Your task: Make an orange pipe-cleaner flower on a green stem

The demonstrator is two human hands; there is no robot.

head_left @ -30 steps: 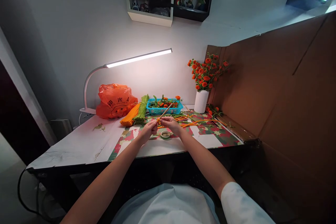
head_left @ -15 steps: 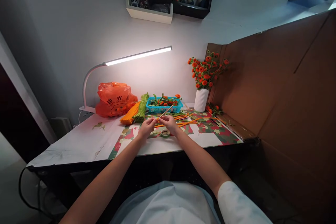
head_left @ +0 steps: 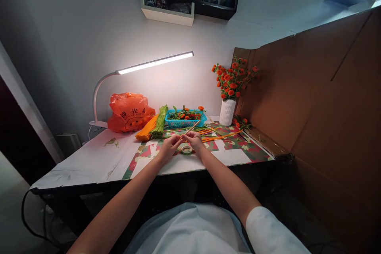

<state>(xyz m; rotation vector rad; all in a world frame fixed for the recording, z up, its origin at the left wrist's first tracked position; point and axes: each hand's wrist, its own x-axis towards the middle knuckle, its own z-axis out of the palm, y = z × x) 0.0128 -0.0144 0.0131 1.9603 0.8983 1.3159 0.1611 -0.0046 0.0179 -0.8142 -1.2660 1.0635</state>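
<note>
Above the middle of the table, my two hands meet at the fingertips. My right hand [head_left: 193, 140] is closed in a pinch around a thin wooden stick [head_left: 194, 125], which slants up and to the right out of the fingers. My left hand [head_left: 170, 146] is closed too, its fingertips pressed together against the right ones; what they hold is too small to make out. Just below the hands lies a roll of green tape [head_left: 187, 150]. Beyond them, orange pipe cleaners [head_left: 228, 136] are strewn over the patterned sheet.
Bundles of orange pipe cleaners [head_left: 146, 130] and green pipe cleaners [head_left: 160, 124] lie left of a blue basket [head_left: 172, 123] of orange flowers. A white vase [head_left: 227, 113] stands back right, a red bag [head_left: 129, 115] and lamp [head_left: 94, 107] back left. Cardboard [head_left: 312, 99] walls the right side.
Both hands stay together, with the fingers slightly shifted. The stick now points a little further right, and the orange bit seen at the fingertips is hidden.
</note>
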